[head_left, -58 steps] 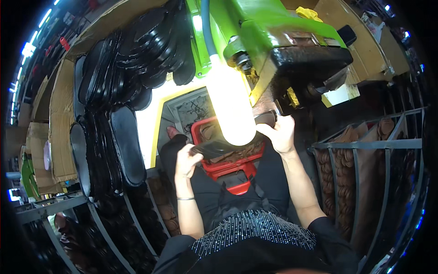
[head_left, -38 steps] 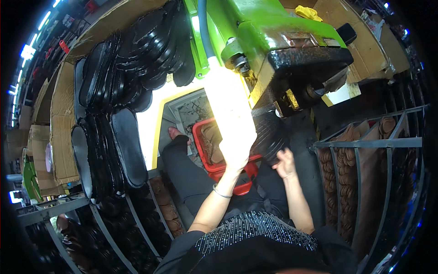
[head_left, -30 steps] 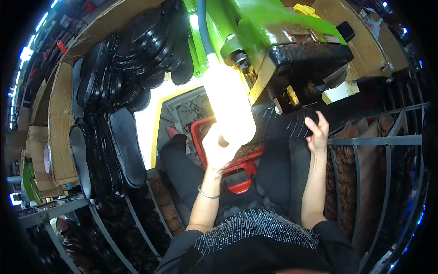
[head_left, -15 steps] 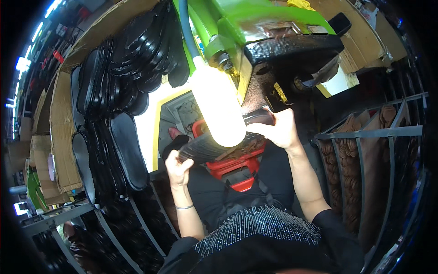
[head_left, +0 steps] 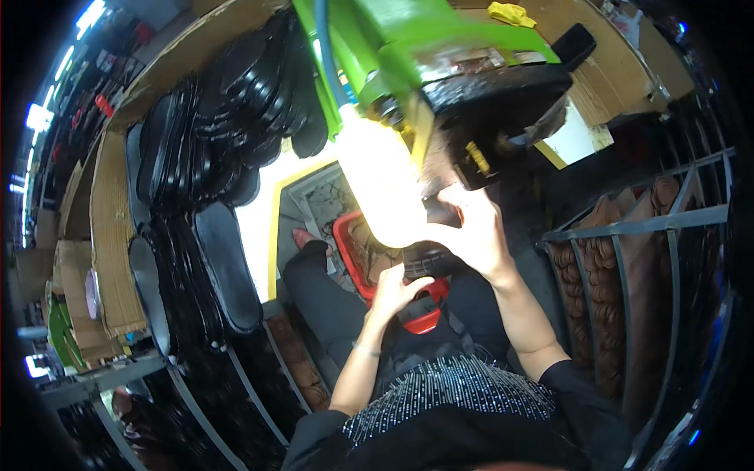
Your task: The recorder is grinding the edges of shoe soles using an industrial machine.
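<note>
Left hand (head_left: 395, 293) has swung inward, nearer right hand (head_left: 479, 245) | both part-open, thumbs spread, firmness of hold unclear | black ribbed shoe sole (head_left: 429, 260) between them, over red bin (head_left: 344, 250), by glaring tube lamp (head_left: 381, 184) | step, seemingly: repositioning sole; next move calls for secure two-handed grip

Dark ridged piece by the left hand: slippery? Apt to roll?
The dark piece is probably grippy: its visible face is ridged. Likely won't roll if it's flat like the stacked black soles. Stiffness unclear; the right hand seems to cover part.
</note>
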Demonstrator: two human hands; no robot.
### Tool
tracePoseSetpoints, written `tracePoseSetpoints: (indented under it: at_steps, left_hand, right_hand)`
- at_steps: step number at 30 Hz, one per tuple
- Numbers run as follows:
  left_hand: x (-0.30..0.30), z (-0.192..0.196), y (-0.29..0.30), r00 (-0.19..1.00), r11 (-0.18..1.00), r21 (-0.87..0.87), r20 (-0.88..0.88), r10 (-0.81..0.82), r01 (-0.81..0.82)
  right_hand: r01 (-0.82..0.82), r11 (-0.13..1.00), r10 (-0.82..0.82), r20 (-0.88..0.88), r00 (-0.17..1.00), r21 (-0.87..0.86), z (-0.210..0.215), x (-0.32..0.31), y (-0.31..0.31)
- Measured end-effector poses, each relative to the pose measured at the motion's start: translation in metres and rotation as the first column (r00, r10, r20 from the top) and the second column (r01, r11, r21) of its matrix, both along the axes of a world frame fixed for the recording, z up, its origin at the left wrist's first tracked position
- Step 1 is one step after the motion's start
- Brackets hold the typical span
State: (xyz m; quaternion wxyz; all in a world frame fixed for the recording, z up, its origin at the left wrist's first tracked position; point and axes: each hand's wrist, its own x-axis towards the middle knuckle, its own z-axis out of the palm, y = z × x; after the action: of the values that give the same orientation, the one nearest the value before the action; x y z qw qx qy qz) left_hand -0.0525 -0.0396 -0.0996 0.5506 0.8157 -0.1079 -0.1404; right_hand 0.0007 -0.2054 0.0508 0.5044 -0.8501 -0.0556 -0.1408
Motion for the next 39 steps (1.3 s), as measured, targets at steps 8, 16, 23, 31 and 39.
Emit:
tracePoseSetpoints:
  at_steps: [8,16,23,31,39]
  left_hand:
    - [-0.007,0.123,0.137,0.733,0.066,0.796,0.516,0.443,-0.601]
    - [-0.028,0.083,0.184,0.737,0.020,0.807,0.528,0.422,-0.591]
    - [-0.055,0.150,0.188,0.696,0.468,0.531,0.643,0.320,-0.706]
    - [-0.026,0.179,0.035,0.539,0.778,-0.529,0.568,0.622,-0.339]
    - [0.014,0.110,-0.047,0.879,0.849,-0.353,0.129,0.460,-0.393]
  right_hand:
    - [0.131,0.967,0.060,0.699,0.713,-0.216,0.098,-0.029,-0.093]
    - [0.170,0.946,0.020,0.574,0.819,-0.276,-0.037,0.137,-0.116]
    - [0.208,0.944,-0.096,0.390,0.916,-0.256,-0.063,0.073,-0.090]
    - [-0.520,0.775,0.555,0.006,0.832,0.358,-0.107,-0.047,-0.027]
    - [0.067,0.772,0.344,-0.504,0.792,0.632,-0.162,-0.134,-0.045]
